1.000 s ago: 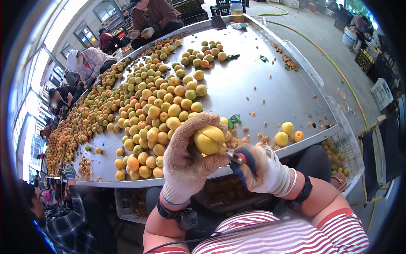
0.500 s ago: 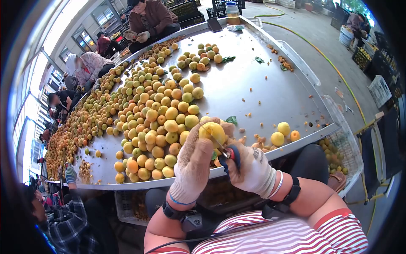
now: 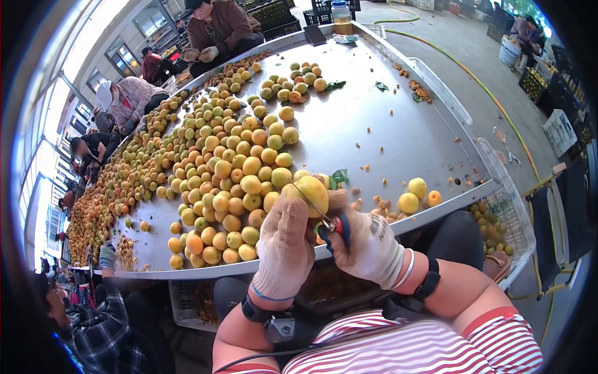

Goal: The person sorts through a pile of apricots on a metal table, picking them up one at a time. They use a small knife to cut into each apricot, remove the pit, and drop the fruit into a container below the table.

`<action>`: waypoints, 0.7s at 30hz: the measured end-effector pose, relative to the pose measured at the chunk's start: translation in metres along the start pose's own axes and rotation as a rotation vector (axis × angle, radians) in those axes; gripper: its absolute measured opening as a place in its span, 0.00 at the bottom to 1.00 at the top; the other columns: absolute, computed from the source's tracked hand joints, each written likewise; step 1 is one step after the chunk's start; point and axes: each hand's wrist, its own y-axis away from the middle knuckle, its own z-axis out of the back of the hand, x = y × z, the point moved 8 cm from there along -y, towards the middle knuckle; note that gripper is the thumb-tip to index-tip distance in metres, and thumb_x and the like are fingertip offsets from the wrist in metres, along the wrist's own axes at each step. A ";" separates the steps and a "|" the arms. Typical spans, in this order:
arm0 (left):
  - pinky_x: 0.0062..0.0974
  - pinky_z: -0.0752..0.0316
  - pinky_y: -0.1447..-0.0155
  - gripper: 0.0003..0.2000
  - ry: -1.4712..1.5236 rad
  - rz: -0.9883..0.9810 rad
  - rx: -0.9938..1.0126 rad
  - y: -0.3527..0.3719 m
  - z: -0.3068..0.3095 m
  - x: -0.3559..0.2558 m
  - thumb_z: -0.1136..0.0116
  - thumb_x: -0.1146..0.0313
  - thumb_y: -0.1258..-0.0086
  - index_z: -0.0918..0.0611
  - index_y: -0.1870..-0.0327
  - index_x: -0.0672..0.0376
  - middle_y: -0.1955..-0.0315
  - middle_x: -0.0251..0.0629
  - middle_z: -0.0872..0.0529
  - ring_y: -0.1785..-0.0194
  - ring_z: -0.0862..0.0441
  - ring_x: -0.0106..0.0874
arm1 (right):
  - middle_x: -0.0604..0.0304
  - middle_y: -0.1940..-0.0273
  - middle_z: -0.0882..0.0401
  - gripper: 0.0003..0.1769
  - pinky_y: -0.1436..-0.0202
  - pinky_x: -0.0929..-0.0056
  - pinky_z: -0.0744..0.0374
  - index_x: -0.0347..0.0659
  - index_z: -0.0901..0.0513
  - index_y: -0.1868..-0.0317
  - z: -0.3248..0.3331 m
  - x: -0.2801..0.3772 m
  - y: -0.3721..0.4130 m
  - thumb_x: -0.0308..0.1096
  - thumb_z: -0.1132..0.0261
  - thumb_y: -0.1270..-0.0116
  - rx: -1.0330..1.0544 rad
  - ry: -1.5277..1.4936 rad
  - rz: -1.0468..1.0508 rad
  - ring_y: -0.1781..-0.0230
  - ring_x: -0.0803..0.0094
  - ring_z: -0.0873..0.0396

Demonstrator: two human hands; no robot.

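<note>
A yellow fruit (image 3: 313, 194) is held up over the table's near edge. My left hand (image 3: 286, 240), in a white and tan glove, is closed round its left and lower side. My right hand (image 3: 369, 242), gloved as well, grips a small tool (image 3: 337, 227) with a red and dark blue handle. The tool's thin metal part lies across the front of the fruit. Left of my hands a large heap of yellow-orange fruit (image 3: 232, 168) spreads over the metal table (image 3: 349, 124). Three loose fruits (image 3: 408, 203) rest to the right of my right hand.
A white crate (image 3: 507, 218) with fruit stands beyond the table's right corner. Other people sit along the far and left sides, one in a brown jacket (image 3: 221, 31), one in a plaid shirt (image 3: 99, 333) at lower left. A hose (image 3: 476, 81) crosses the floor.
The fruit has turned slightly between my hands, and the fingers of my left hand have curled lower round it. The tool is still against the fruit.
</note>
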 end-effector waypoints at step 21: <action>0.17 0.24 0.43 0.27 -0.297 -0.175 -0.012 0.003 -0.015 -0.027 0.45 0.61 0.21 0.32 0.27 0.65 0.42 0.42 0.18 0.43 0.19 0.26 | 0.50 0.74 0.21 0.12 0.77 0.57 0.23 0.37 0.24 0.54 -0.002 -0.007 0.002 0.32 0.33 0.32 0.053 -0.016 -0.059 0.77 0.48 0.20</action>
